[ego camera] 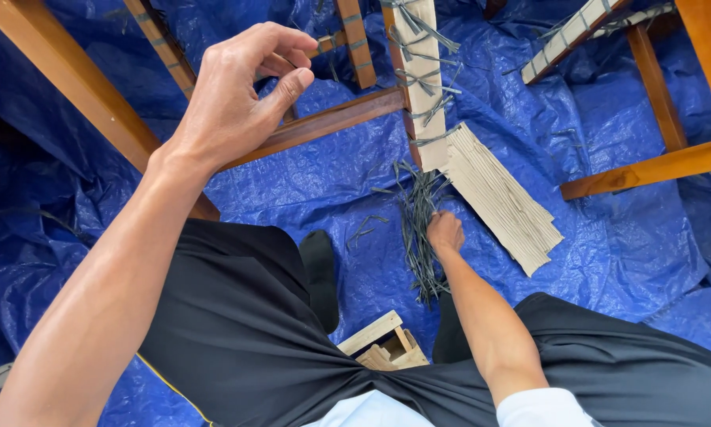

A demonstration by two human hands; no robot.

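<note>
My left hand point(241, 95) is raised in front of a brown wooden frame rail point(331, 122), fingers curled with thumb meeting fingertips; nothing is visible in the pinch. My right hand point(445, 232) reaches down to the blue tarp point(608, 158) and closes on a loose pile of dark grey strips point(418, 237). Beside that hand lies a stack of ribbed beige cardboard pieces point(505, 198). An upright post point(420, 79) wrapped in beige cardboard and bound with grey strips rises just above the pile.
Wooden frame legs and rails stand around: a thick post point(63, 71) at left, another frame point(656, 166) at right with a wrapped bar point(577, 35). A small pale wooden stool point(383, 348) sits between my knees. My dark trousers point(237, 332) fill the bottom.
</note>
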